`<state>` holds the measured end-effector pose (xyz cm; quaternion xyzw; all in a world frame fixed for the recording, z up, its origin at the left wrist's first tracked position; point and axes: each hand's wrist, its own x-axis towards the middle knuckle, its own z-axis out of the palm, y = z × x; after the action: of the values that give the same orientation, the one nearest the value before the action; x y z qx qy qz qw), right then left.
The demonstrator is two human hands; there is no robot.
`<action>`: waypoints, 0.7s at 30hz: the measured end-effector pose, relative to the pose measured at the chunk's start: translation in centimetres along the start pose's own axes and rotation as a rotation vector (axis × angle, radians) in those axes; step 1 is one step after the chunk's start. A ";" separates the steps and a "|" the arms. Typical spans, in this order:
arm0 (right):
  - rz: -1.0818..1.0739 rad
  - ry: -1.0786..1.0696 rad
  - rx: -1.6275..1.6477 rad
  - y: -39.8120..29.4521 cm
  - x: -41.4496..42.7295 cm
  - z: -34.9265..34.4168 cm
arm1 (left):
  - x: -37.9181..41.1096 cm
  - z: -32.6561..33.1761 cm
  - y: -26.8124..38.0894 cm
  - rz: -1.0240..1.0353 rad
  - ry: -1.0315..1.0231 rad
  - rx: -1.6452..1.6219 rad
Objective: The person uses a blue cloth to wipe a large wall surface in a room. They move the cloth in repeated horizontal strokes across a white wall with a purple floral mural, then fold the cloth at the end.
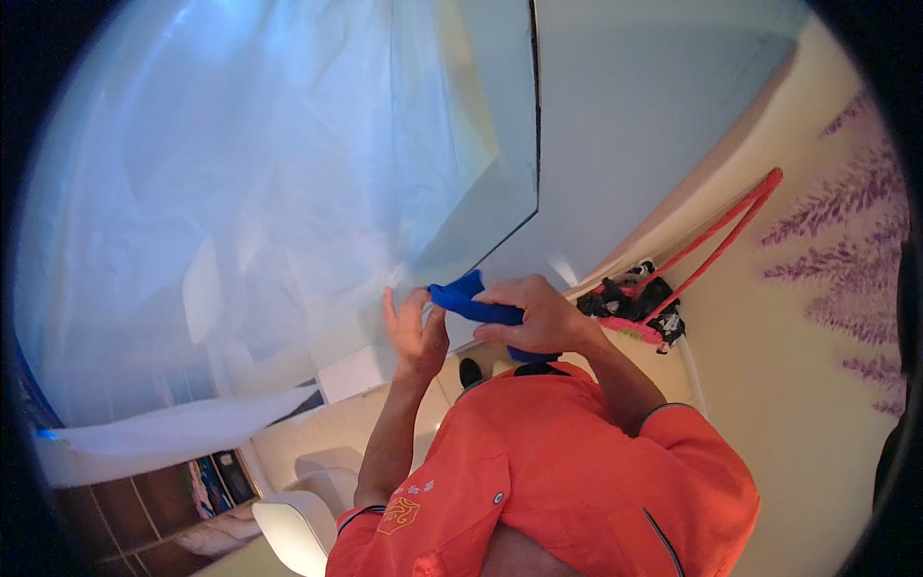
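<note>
A bunched blue cloth (472, 303) hangs between my two hands at the middle of the picture. My right hand (537, 314) grips its right end between thumb and fingers. My left hand (418, 332) is at the cloth's left corner, with the thumb and a finger near its edge and other fingers raised; whether it pinches the cloth cannot be told. Beyond the hands lies a broad pale surface under translucent plastic sheeting (288, 159), with a dark-edged pane (497, 173) at its right. More blue material (532, 355) shows below my right hand.
A bag with long red handles (728, 223) and dark contents stands on the floor by the wall at right. A white chair (292, 530) is at the lower left, near a brown shelf (130, 512) with folded items. The wall (764, 360) bears purple flower prints.
</note>
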<state>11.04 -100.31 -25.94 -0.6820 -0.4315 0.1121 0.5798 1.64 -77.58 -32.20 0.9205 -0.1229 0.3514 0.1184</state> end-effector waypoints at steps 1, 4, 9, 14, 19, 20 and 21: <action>-0.030 -0.013 0.036 0.2 -0.3 0.1 | -0.6 0.4 0.9 -0.040 -0.052 -0.051; 0.034 -0.092 0.056 0.1 -1.4 0.0 | -2.2 1.5 2.8 -0.173 -0.107 -0.164; 0.195 -0.120 0.093 0.3 -2.7 -0.4 | -1.4 2.3 5.7 -0.348 0.011 -0.355; 0.259 -0.039 0.071 -0.8 -2.7 -0.9 | 0.2 2.7 5.9 -0.412 -0.043 -0.368; 0.183 0.140 -0.100 -1.9 -3.2 -1.2 | 2.7 4.4 5.7 -0.354 -0.037 -0.201; 0.144 0.186 -0.154 -2.3 -3.3 -1.2 | 2.9 4.8 5.6 -0.353 -0.101 -0.217; 0.136 0.219 -0.222 -2.6 -3.4 -1.3 | 3.1 5.3 5.5 -0.353 -0.156 -0.233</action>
<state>8.64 -103.78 -24.40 -0.7777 -0.3285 0.0278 0.5353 5.45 -84.85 -33.28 0.9323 -0.0084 0.2362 0.2738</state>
